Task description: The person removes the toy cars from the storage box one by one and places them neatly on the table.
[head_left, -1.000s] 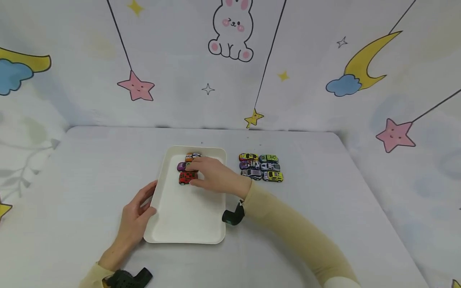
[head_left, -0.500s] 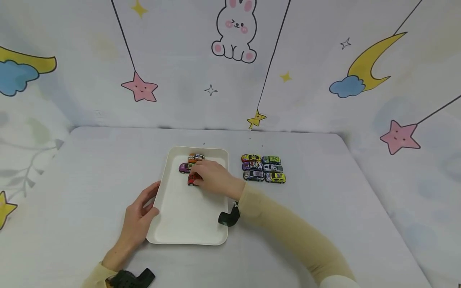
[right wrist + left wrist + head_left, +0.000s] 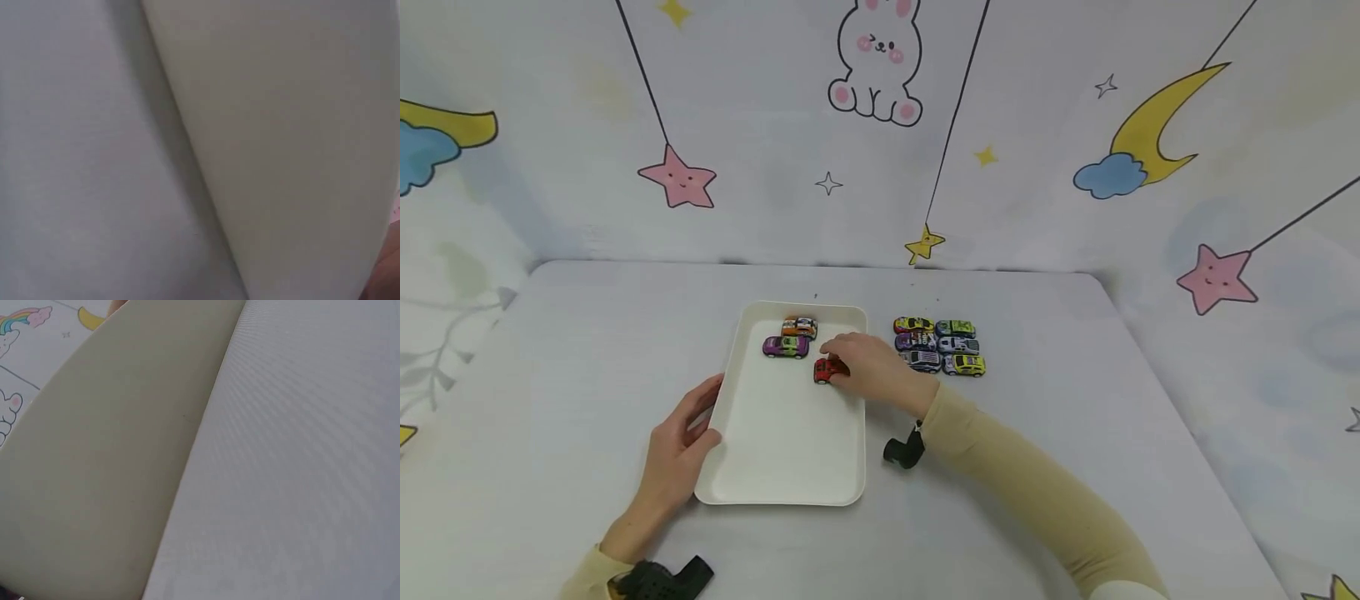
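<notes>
My right hand [image 3: 874, 372] pinches a red toy car [image 3: 824, 370] between thumb and fingers, over the right half of a white tray [image 3: 778, 450]. The hand covers the back of that car. Left of it in the tray sit a purple-and-green toy car [image 3: 786, 347] and, just behind, an orange-and-white toy car [image 3: 800, 327]. My left hand [image 3: 677, 446] holds the tray's left rim, with the thumb over the edge and the fingers along its outer side. Neither wrist view shows the cars clearly.
Right of the tray, several toy cars stand in two close columns on the white table, among them a yellow one [image 3: 964, 365] and a silver one [image 3: 958, 346]. My right forearm [image 3: 1022, 483] crosses the table's right side. A printed cloth [image 3: 775, 125] stands behind.
The red car has moved right in my right hand, away from beside the purple car, which now shows whole. My left hand has stayed at the tray's rim. The view has shifted slightly.
</notes>
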The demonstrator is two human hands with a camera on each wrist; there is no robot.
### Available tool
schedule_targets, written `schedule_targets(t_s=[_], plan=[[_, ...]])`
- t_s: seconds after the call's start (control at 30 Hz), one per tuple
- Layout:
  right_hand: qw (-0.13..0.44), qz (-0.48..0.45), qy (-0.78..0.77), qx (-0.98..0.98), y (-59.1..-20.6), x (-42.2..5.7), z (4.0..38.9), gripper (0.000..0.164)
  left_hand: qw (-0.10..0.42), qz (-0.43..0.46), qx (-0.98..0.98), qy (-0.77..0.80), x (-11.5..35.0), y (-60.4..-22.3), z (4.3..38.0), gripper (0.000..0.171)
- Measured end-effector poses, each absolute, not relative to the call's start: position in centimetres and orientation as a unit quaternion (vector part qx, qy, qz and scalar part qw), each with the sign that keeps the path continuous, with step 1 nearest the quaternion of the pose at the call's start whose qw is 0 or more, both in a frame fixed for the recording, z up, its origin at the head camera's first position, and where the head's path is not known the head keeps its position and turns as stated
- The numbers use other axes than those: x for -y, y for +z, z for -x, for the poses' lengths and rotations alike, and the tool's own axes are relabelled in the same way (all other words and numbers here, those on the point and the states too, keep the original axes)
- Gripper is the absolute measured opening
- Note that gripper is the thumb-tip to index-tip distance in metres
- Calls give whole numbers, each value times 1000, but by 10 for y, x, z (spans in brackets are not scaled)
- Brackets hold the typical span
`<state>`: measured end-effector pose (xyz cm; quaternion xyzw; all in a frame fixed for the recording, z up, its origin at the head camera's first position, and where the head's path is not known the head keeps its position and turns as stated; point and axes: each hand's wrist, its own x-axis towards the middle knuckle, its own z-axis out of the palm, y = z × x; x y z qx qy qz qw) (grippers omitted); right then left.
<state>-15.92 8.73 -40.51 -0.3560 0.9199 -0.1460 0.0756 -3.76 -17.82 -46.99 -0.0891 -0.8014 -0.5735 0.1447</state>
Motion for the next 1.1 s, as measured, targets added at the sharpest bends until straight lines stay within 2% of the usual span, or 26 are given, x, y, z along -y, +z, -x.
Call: schedule_targets(t_s=[0.4,1.1], plan=[[36,369,-205,-906,-417,-94,154,40,144,86,806,-568,178,-474,36,70],[8,334,-261,-906,-381,-131,141,45,142,86,809,-563,178,-469,37,71]])
